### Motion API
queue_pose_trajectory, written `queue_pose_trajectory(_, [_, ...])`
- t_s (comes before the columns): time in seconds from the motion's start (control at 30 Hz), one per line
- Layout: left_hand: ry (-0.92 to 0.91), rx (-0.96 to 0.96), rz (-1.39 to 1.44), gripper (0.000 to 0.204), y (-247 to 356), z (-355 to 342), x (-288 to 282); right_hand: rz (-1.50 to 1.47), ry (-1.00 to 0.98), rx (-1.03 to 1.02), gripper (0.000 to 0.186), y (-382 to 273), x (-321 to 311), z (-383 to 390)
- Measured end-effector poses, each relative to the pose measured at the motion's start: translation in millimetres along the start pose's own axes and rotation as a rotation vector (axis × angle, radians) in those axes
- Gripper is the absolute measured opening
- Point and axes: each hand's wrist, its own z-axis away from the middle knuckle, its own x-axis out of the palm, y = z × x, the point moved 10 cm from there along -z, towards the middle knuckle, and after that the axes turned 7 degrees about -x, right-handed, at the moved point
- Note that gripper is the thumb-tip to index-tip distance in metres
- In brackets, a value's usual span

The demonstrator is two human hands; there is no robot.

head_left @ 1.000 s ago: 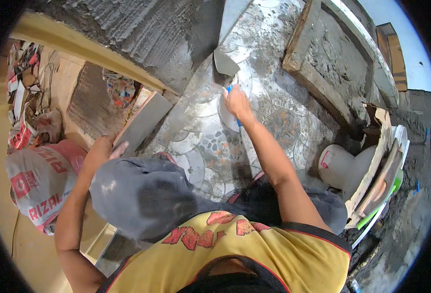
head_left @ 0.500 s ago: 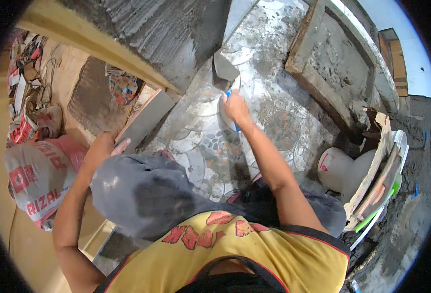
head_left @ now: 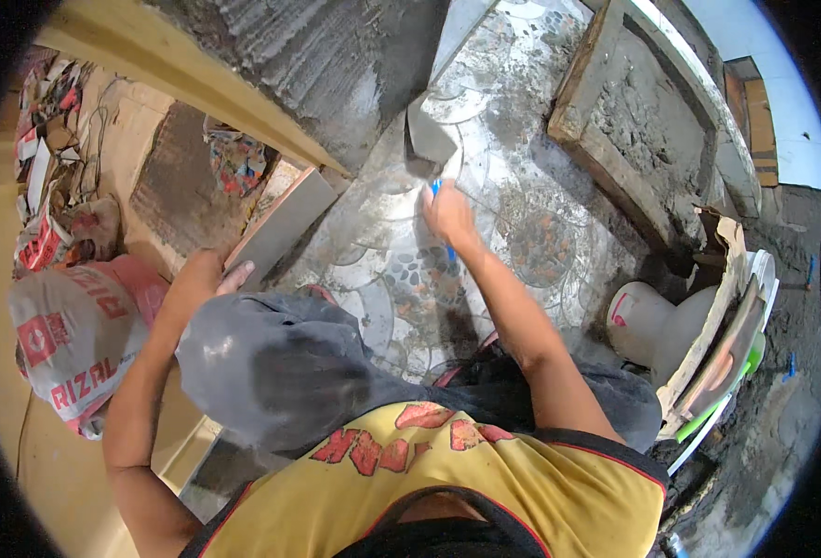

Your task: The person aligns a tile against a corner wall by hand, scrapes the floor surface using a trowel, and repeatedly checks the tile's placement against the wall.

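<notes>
My right hand (head_left: 449,214) is closed round the blue handle of a trowel (head_left: 431,135). Its flat grey blade points away from me, low over the patterned tile floor (head_left: 373,265), by the foot of the grey ridged wall (head_left: 308,70). I cannot tell whether the blade touches the floor. On the left, my left hand (head_left: 204,279) grips the near end of a grey tile (head_left: 285,223), thumb on its face and fingers mostly hidden behind it. The tile stands on edge beside my bent knee.
A wooden mixing box (head_left: 652,121) of grey mortar lies at the far right. Nearer me are a white container (head_left: 638,316) and a torn-edged stack of boards (head_left: 722,325). A filled sack (head_left: 80,339) and scattered rubbish (head_left: 57,158) lie at the left, beyond a yellowish ledge (head_left: 196,74).
The view has shifted slightly. My right hand and the trowel have come a little nearer to me; the left hand keeps its grip on the tile.
</notes>
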Motion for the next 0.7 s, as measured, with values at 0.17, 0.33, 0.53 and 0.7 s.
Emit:
queue_pose_trajectory(0.17, [-0.005,0.055,0.145,0.053,-9.9,-4.8,7.0,-0.043,0.021,-0.063,0.052,-3.1,5.7,18.4])
queue_pose_trajectory(0.33, [-0.014,0.033,0.015,0.05,-20.1,-8.7,12.4,-0.031,-0.05,0.007,0.05,-5.3,10.4,37.0])
queue_pose_trajectory(0.53, [0.092,0.091,0.159,0.044,7.3,1.9,-4.9,-0.012,-0.038,-0.079,0.046,-3.9,-1.2,16.0])
queue_pose_trajectory(0.7, [0.054,0.108,0.04,0.046,-14.8,-5.6,6.9,-0.05,-0.077,-0.056,0.048,-6.8,4.9,43.4])
